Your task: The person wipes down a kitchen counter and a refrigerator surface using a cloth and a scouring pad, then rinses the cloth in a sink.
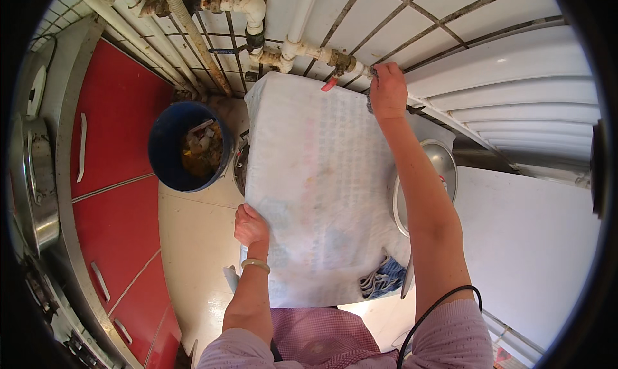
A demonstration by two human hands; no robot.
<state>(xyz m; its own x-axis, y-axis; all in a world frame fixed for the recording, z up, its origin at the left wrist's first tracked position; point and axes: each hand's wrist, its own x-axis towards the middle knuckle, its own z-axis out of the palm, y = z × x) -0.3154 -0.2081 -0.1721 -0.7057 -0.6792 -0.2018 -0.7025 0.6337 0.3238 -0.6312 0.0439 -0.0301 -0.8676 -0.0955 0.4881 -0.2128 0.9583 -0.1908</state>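
A small table before me wears a whitish plastic cover (328,190) with faded print. My right hand (390,90) reaches past its far right corner to the end of a white pipe (316,51), its fingers closed around a dark grey scouring pad (373,73) of which only edges show. Left of it, a brass valve (342,62) with a red handle sits on the pipe. My left hand (252,225) is curled on the table's left edge, a light bangle at its wrist. A folded blue striped cloth (384,278) lies near the front right corner.
A blue bucket (159,149) with scraps stands on the floor at left, beside red cabinets (120,122). A round metal lid (444,163) is at the table's right, partly behind my forearm. White radiator (512,86) and pipes line the tiled wall. A white surface (521,248) lies to the right.
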